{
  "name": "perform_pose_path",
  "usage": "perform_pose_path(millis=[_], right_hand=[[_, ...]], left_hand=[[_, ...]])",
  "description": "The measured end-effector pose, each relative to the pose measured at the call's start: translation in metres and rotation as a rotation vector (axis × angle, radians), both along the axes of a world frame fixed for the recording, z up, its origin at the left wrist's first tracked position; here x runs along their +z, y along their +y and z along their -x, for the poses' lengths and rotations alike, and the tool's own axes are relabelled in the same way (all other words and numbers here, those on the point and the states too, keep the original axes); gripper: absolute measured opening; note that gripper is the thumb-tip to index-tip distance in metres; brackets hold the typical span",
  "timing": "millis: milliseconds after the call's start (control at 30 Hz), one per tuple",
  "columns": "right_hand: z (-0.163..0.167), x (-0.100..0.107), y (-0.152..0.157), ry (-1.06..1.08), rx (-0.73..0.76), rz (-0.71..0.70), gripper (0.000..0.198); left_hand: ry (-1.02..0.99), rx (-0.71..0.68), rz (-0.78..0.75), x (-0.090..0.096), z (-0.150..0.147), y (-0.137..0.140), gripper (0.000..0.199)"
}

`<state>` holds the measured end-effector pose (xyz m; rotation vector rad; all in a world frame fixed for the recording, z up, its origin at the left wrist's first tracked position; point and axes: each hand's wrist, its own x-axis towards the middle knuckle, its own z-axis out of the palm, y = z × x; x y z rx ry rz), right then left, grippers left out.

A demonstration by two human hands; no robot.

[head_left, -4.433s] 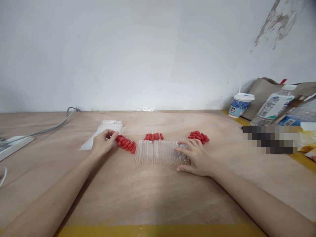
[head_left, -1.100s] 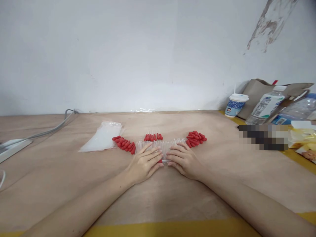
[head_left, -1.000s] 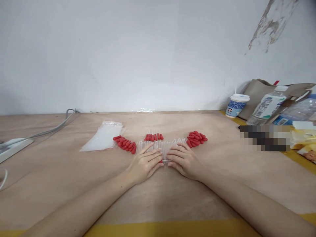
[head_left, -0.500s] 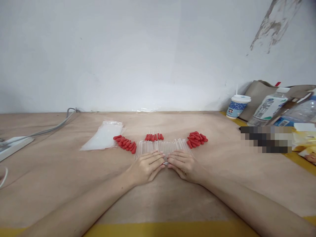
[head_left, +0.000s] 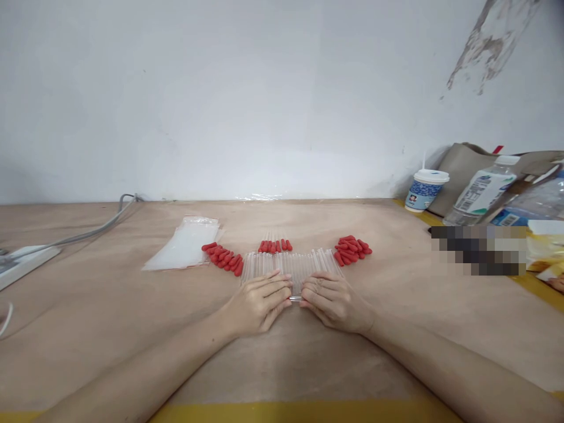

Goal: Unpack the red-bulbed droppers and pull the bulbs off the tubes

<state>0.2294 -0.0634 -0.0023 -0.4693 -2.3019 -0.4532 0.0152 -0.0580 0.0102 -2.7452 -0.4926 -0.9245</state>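
A clear glass dropper tube lies crosswise between my two hands, close above the table. My left hand is closed at its near end; a trace of red at the fingertips looks like a rubber bulb, mostly hidden. With closed fingers, my right hand grips the other end of the tube. Both hands rest over the near part of a row of glass tubes lying side by side. Red rubber bulbs lie in a left pile and a right pile. Behind the row lie several droppers with red bulbs.
Clear plastic bags lie at the left, near a power strip with a grey cable. On the right are a paper cup, a plastic bottle and a grey bag. The wall bounds the table's back.
Both hands have come slightly nearer to me and a little apart, so more of the glass tube shows between them. The piles and the row look unchanged.
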Motion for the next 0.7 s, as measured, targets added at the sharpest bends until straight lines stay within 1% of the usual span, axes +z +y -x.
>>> perform_pose_path(millis=[300,533,700], right_hand=[[-0.0023,0.0004,0.0001,-0.03,0.005,-0.029,0.007],[-0.007,-0.004,-0.0005,-0.049,0.0,-0.059,0.006],[-0.0081,-0.0028,-0.0005,-0.032,0.002,-0.068,0.007]], left_hand=[[0.008,-0.025,0.119,0.001,0.0065,-0.0031,0.019],[0.015,-0.037,0.125,0.0009,0.009,-0.0025,0.019],[0.02,-0.035,0.13,0.0011,0.0096,-0.0026,0.018]])
